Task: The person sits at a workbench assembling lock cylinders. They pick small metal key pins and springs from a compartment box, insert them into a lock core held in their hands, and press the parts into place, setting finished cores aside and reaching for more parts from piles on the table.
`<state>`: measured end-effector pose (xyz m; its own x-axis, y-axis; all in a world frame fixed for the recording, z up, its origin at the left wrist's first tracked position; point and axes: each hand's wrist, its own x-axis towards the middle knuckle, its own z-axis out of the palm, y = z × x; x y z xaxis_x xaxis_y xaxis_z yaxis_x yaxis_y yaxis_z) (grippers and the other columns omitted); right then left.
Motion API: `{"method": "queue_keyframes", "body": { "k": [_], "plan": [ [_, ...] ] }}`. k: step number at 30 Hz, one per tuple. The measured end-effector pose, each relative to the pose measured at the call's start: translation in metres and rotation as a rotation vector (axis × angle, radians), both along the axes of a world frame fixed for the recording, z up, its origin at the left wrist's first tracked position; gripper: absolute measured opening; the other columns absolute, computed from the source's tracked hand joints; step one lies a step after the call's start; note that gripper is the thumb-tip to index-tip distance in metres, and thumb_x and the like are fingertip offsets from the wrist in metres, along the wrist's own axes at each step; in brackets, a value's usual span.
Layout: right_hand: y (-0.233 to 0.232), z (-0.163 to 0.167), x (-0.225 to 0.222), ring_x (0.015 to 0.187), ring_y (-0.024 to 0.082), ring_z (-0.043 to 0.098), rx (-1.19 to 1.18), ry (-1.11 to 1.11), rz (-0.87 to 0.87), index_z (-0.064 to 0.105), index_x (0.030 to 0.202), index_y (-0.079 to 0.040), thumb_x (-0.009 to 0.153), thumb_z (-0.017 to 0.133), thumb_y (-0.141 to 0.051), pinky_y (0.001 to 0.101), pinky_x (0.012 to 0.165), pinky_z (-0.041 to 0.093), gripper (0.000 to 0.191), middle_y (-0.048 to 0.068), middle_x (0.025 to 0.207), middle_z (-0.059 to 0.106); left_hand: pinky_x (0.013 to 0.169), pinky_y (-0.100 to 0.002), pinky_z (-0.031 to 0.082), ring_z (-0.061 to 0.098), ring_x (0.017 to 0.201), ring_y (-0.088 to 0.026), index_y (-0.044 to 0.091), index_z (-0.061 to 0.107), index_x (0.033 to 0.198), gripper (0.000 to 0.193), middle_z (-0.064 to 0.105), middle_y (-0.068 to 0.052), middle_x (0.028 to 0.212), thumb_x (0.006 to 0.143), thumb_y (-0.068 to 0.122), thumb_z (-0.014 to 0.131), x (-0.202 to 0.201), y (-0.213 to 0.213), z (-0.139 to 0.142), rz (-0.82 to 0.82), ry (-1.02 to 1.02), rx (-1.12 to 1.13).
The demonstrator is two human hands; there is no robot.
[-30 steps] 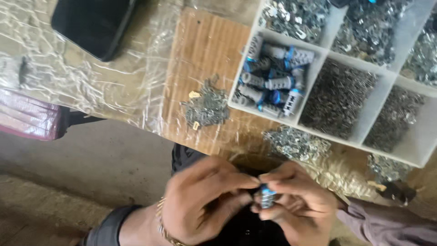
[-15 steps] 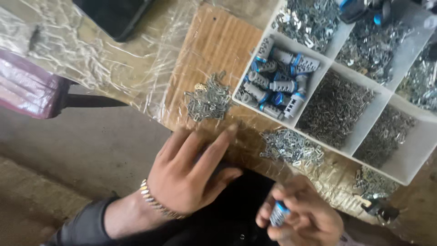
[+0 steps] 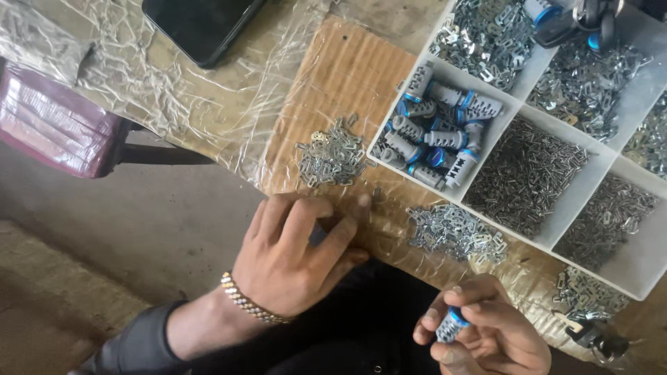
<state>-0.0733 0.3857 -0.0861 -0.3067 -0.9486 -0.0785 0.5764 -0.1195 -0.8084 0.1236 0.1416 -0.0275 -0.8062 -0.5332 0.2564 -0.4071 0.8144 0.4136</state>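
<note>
Below, ribbed grey-blue cylinder (image 3: pixel 450 326) in right hand (image 3: pixel 486 333); flat stamped metal bits (image 3: pixel 332 154) nearby.

A dark, glossy rectangular phone screen (image 3: pixel 198 24) lies at the far edge of the table, left of centre, on crinkled clear plastic sheeting (image 3: pixel 174 90). It is black and unlit, with rounded corners, partly cut off by the frame. No packages, labels or signs can be made out.
</note>
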Motion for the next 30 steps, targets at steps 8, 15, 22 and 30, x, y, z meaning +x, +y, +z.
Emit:
{"method": "queue_keyframes", "body": {
  "k": [8,15,22,30],
  "plan": [
    [-0.012,0.007,0.024,0.104,0.026,0.072,0.086,0.070,-0.191,0.064,0.136,0.000,0.094,0.072,0.015,0.0428,0.082,0.071,0.046,0.023,0.129,0.061,0.090,-0.039,0.066,0.074,0.103,-0.032,-0.003,0.068,0.100,0.022,0.069,-0.015,0.105,0.085,-0.001,0.084,-0.011,-0.032,0.011,-0.419,0.417,0.272],
    [-0.006,0.025,0.050,0.106,0.028,0.071,0.115,-0.049,-0.331,0.064,0.130,0.006,0.091,0.076,0.018,0.0410,0.081,0.070,0.042,0.025,0.131,0.060,0.087,-0.038,0.063,0.073,0.098,-0.032,-0.002,0.069,0.104,0.028,0.069,-0.014,0.098,0.078,-0.003,0.080,-0.001,-0.020,0.021,-0.308,0.294,0.427],
    [-0.023,0.038,0.050,0.099,0.026,0.074,0.164,-0.005,-0.423,0.066,0.131,0.005,0.094,0.078,0.012,0.0316,0.077,0.068,0.040,0.026,0.126,0.060,0.080,-0.038,0.060,0.068,0.088,-0.027,0.002,0.077,0.102,0.029,0.069,-0.010,0.100,0.074,0.008,0.080,-0.028,0.002,0.023,-0.527,0.289,0.298],
    [-0.008,0.031,0.042,0.092,0.021,0.073,0.220,0.178,-0.461,0.067,0.124,0.010,0.092,0.082,0.004,0.0262,0.075,0.065,0.035,0.028,0.122,0.063,0.082,-0.038,0.058,0.070,0.094,-0.025,0.000,0.071,0.109,0.026,0.069,-0.010,0.105,0.084,0.002,0.079,-0.065,0.019,0.011,-0.561,0.419,0.519]
  ]
}}
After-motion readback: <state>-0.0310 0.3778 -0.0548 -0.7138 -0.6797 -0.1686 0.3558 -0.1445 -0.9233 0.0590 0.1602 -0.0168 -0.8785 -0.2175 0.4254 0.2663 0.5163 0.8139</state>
